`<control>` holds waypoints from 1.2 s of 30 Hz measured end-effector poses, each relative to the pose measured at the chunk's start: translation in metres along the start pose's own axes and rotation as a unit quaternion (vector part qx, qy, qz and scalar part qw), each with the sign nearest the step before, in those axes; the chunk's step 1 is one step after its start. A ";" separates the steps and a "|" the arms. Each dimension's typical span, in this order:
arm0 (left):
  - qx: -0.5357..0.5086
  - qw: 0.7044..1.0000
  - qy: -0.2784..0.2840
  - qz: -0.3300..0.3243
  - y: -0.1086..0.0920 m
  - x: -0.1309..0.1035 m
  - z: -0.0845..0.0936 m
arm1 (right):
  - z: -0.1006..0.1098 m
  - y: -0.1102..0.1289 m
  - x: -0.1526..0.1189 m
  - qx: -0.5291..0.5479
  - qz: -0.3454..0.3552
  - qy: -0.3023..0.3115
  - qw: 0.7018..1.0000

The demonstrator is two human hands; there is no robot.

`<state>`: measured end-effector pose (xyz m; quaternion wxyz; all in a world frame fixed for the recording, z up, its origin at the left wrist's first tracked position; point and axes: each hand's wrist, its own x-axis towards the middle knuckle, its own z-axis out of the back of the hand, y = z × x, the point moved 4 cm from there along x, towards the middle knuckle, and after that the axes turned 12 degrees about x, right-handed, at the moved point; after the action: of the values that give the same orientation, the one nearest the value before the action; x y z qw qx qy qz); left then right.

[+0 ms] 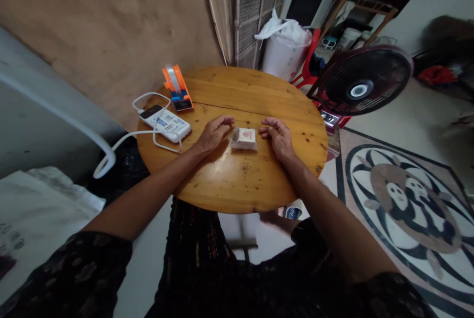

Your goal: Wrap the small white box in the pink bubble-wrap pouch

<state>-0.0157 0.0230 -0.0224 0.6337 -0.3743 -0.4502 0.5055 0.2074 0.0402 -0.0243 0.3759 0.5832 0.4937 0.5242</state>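
A small wrapped package (pixel 244 139) with a pale label and a red mark lies on the round wooden table (pixel 237 189). My left hand (pixel 216 133) rests on its edge just left of the package, fingers loosely curved and holding nothing. To the right of the package is my right hand (pixel 276 135), its fingers bent a little toward it and apart from it, with nothing in them. Neither hand touches the package.
At the table's left lie a white power bank (pixel 166 123) with a looped white cable and an orange stand (pixel 177 87). A black fan (pixel 365 81) stands beyond the right edge. Behind the table are a white sack (pixel 285 51) and a red chair (pixel 308 68).
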 end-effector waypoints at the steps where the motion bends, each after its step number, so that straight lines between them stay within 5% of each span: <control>1: -0.006 1.000 0.000 0.003 0.000 0.002 0.000 | 0.000 0.000 0.000 -0.009 0.001 0.001 1.000; 8: -0.074 0.994 -0.052 0.068 0.006 0.014 0.001 | -0.001 -0.007 0.003 -0.020 -0.012 -0.002 1.000; 36: -0.106 0.987 -0.112 0.041 0.026 0.020 -0.005 | -0.001 -0.007 0.003 -0.025 -0.014 0.007 1.000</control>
<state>-0.0174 0.0473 -0.0438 0.5152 -0.3987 -0.5536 0.5188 0.2048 0.0447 -0.0297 0.3944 0.5631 0.4907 0.5353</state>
